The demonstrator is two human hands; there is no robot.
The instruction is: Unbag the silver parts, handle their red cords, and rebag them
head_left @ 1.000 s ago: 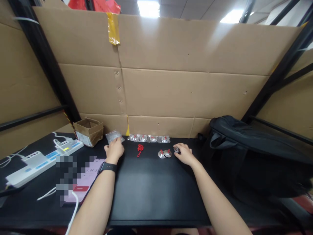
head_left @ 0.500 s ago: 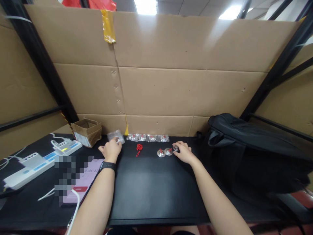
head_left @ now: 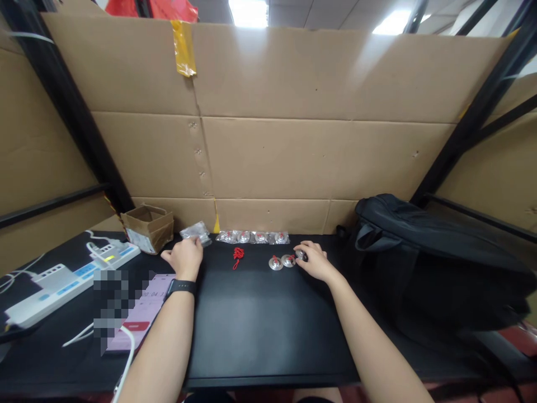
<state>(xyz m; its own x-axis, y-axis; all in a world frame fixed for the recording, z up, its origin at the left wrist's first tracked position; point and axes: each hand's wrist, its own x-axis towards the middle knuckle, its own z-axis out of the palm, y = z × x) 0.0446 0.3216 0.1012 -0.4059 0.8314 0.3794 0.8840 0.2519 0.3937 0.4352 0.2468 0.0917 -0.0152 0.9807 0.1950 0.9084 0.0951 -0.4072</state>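
At the back left of the table, my left hand [head_left: 187,257] has its fingers closed at the near edge of a small pile of clear plastic bags [head_left: 196,230]; its thumb sticks out to the left. My right hand [head_left: 314,261] curls its fingers and thumb around a silver finger cymbal [head_left: 301,255], partly hidden by the fingers. Just left of it lie two more finger cymbals, one at the middle [head_left: 288,260] and one at the left end [head_left: 275,263], each with a red cord knot. A bundle of red cord [head_left: 238,254] rests between my hands.
Several bagged finger cymbals [head_left: 260,237] line the back by the cardboard wall [head_left: 268,157]. An opened cardboard box [head_left: 153,229], a white power strip [head_left: 71,288] and a phone [head_left: 138,322] are at left. A black bag [head_left: 423,268] fills the right side.
My left hand has drawn slightly left and toward me, and the plastic bags have shifted a little with it. My right hand stays at the same finger cymbal.
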